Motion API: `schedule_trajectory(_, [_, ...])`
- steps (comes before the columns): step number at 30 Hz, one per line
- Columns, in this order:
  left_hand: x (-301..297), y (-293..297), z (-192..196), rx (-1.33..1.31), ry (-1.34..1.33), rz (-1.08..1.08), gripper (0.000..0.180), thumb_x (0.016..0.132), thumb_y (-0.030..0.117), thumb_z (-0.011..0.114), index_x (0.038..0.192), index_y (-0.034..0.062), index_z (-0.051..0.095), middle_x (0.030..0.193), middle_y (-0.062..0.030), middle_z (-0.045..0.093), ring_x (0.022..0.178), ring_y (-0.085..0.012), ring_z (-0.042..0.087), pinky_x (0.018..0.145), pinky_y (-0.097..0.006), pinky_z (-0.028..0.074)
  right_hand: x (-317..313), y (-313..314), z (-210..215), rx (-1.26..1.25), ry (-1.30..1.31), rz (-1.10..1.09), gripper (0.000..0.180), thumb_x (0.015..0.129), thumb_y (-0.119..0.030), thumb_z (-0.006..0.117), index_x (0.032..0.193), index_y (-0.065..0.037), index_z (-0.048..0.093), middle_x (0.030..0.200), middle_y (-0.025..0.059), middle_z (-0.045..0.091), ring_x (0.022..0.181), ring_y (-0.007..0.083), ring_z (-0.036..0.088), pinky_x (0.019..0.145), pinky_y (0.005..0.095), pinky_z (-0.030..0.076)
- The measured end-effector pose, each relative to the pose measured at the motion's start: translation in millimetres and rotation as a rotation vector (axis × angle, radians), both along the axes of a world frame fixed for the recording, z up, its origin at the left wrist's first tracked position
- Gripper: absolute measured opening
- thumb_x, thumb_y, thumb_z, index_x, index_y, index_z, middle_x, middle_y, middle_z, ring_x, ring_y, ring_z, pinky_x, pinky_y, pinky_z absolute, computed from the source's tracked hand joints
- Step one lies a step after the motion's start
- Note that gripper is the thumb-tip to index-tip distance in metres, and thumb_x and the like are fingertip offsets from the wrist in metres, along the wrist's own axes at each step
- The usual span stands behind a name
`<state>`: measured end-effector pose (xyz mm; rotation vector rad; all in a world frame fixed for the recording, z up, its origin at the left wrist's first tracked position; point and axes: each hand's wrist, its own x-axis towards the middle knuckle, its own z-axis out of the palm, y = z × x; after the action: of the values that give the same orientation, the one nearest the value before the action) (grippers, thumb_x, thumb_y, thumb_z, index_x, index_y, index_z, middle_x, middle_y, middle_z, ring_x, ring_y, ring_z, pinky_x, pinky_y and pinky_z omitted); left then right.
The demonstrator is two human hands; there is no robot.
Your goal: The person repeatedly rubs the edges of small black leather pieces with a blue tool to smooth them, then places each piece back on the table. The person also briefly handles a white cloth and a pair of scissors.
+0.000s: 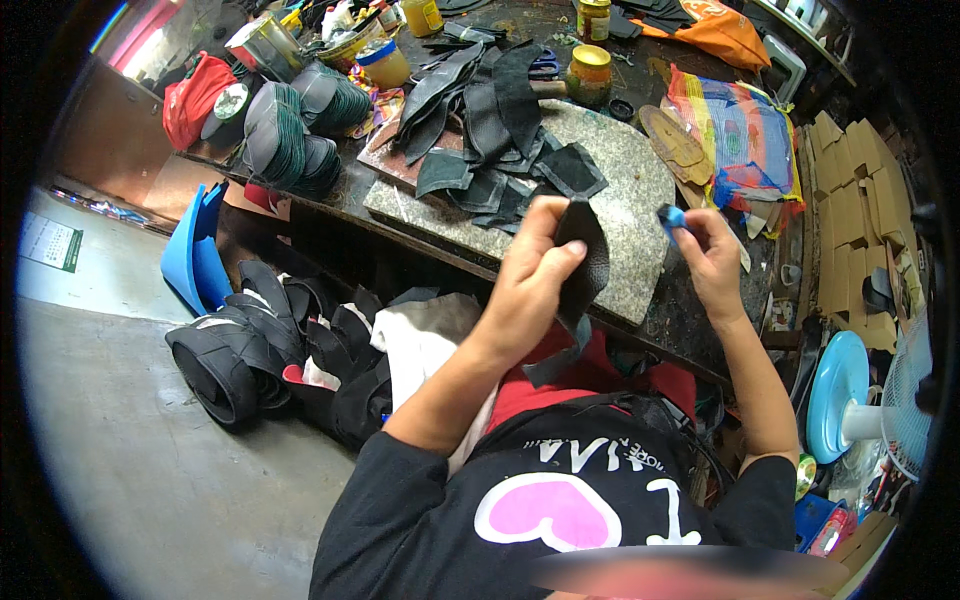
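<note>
My left hand (532, 285) pinches a curved piece of black leather (585, 265) upright above the front edge of the stone slab, thumb on its face. A narrow dark strip (558, 362) hangs below the piece over my lap. To the right, my right hand (712, 262) is raised, its fingertips closed on a small blue object with a black end (669, 218); its kind is too small to make out. On the speckled stone slab (625, 215) lie dark leather pieces (480, 190), some flat squares and some long curved cuts heaped behind them.
Bundles of dark cut pieces (275, 135), a blue-lidded jar (382, 62) and a yellow jar (589, 75) stand on the bench. Sole-shaped templates (672, 143) lie beside a colourful mesh bag (735, 140). Rolled black material (215, 365) sits on the left; a fan (905, 400) stands right.
</note>
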<state>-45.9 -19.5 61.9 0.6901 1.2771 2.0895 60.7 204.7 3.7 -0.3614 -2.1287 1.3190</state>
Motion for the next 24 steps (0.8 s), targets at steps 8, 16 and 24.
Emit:
schedule_trajectory(8, [-89.0, 21.5, 78.9, 0.022, 0.543, 0.174, 0.039, 0.076, -0.003, 0.051, 0.114, -0.0025, 0.049, 0.097, -0.0045, 0.054, 0.089, -0.0109, 0.053, 0.082, -0.026, 0.045, 17.3, 29.9, -44.0, -0.174, 0.016, -0.090, 0.016, 0.091, -0.009, 0.062, 0.104, -0.001, 0.056, 0.088, 0.0003, 0.056, 0.072, 0.0065, 0.050, 0.064, 0.0211, 0.043])
schedule_trajectory(16, [-237.1, 115.5, 99.8, -0.483, 0.829, 0.466, 0.030, 0.080, 0.000, 0.048, 0.109, 0.0004, 0.056, 0.092, -0.0155, 0.064, 0.076, -0.0243, 0.064, 0.067, -0.035, 0.052, 10.6, 40.0, -45.3, -0.295, 0.013, -0.049, 0.015, 0.091, -0.009, 0.061, 0.104, -0.002, 0.056, 0.089, 0.0003, 0.056, 0.070, 0.0067, 0.050, 0.062, 0.0213, 0.044])
schedule_trajectory(24, [-247.8, 143.8, -57.2, -1.194, 1.461, 0.381, 0.062, 0.093, 0.059, 0.035, 0.128, 0.0122, 0.055, 0.130, -0.0168, 0.053, 0.124, -0.0358, 0.046, 0.104, -0.064, 0.026, 9.5, 39.7, -45.7, -0.307, 0.035, -0.051, 0.014, 0.092, -0.009, 0.061, 0.103, -0.002, 0.056, 0.088, 0.0004, 0.056, 0.070, 0.0063, 0.051, 0.062, 0.0208, 0.045])
